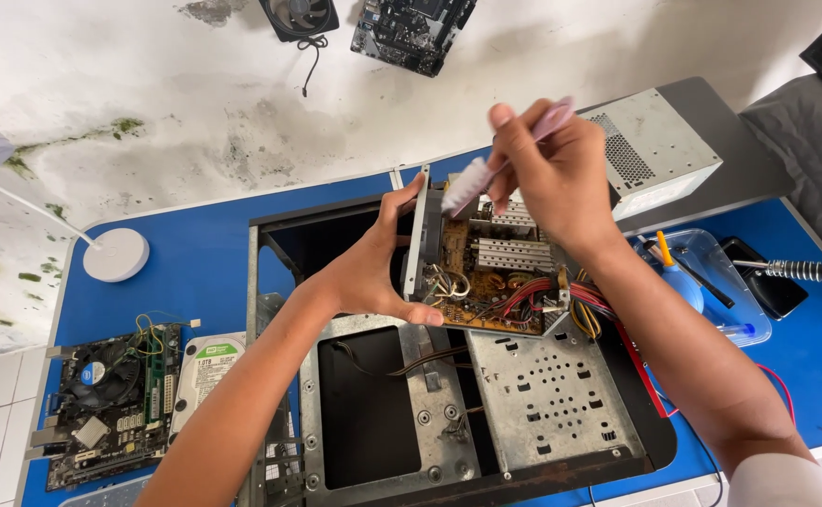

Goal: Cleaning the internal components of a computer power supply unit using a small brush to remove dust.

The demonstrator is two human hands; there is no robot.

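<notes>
The right hand (557, 174) pinches a brush (486, 169), its bristles angled down onto the open power supply (491, 268) (cover off, board bare). The left hand (373, 268) clamps the supply's fan end, steadying it tilted over the case (486, 404) on the blue surface (195, 263).

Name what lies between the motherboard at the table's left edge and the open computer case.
In the head view, a hard drive with a green-and-white label lies flat on the blue table between the motherboard and the case.
</notes>
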